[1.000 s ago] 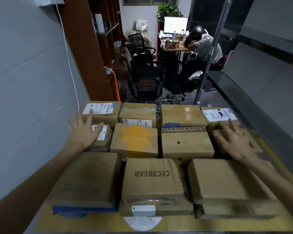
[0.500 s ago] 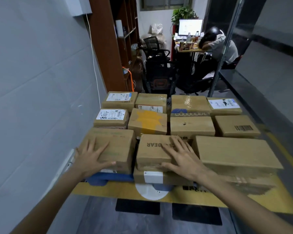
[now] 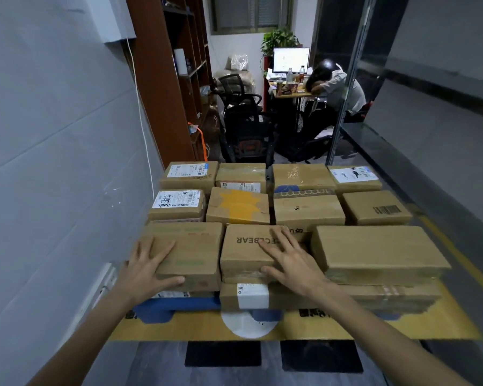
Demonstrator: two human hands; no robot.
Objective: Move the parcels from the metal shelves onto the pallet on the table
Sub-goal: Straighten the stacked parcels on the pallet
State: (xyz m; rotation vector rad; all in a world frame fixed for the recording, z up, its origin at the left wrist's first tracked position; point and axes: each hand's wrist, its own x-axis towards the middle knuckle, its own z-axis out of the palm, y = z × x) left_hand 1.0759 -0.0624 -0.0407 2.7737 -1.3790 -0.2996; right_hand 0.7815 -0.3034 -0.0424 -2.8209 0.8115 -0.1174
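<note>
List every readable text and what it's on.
"ECEBEAR": upside down on the carton under the right hand, start covered.
Shipping labels, barcode, yellow board print: too small or blurred.

On your left a grey panelled wall (image 3: 53, 135) runs ahead, with a white box (image 3: 115, 20) mounted high and a white cable (image 3: 142, 121) hanging from it. Past it stands a brown bookcase (image 3: 162, 93). Straight ahead you see black chairs (image 3: 246, 126), a desk (image 3: 290, 93) with a lit monitor (image 3: 290, 59), a plant (image 3: 279, 40) above it, and a person (image 3: 338, 87) slumped over the desk. A window (image 3: 251, 15) sits high at the far end, possibly barred; the light is too dim to tell. On your right is a glossy grey partition (image 3: 435, 112). The floor (image 3: 156, 366) is grey, with a yellow line (image 3: 459, 259) at right.
</note>
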